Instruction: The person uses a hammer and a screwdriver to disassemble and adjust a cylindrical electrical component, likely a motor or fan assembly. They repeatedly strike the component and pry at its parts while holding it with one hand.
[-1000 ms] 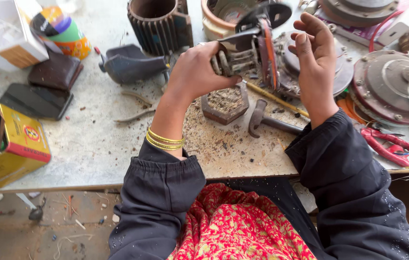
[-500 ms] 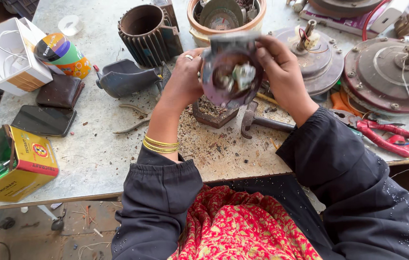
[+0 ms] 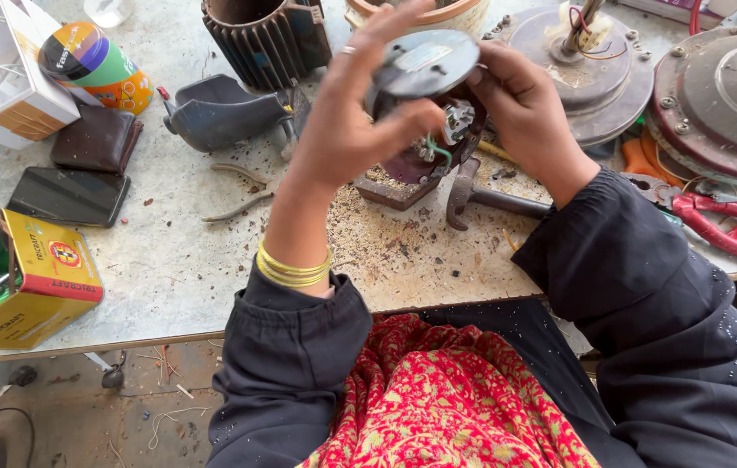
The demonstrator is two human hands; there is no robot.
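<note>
From the head camera, both hands are raised above a pale, speckled stone worktable (image 3: 169, 260) and clasp between them a small round grey metal motor assembly with a flat disc cap and coloured wires (image 3: 425, 78). The left hand (image 3: 347, 130) is closed on its near left side, thumb pressed against the body under the cap and fingers spread up over the rim; gold bangles (image 3: 292, 269) ring that wrist. The right hand (image 3: 520, 108) grips the opposite side, fingers curled behind the cap. The assembly is held off the table, directly above a dark reddish hexagonal metal block (image 3: 394, 186) that sits in a scatter of sawdust-like debris. Just right of the block lies a dark steel hammer (image 3: 481, 198). To the left rest bare metal pliers (image 3: 243, 195) and a dark grey curved plastic housing (image 3: 217, 113), with a ribbed black cylindrical motor casing (image 3: 269, 35) behind it. Farther left are a brown leather wallet (image 3: 95, 139), a black phone (image 3: 69, 198) and a yellow cardboard box (image 3: 35, 282). At the right edge lie red-handled pliers (image 3: 724, 227) below large round brownish motor plates (image 3: 715, 104).
</note>
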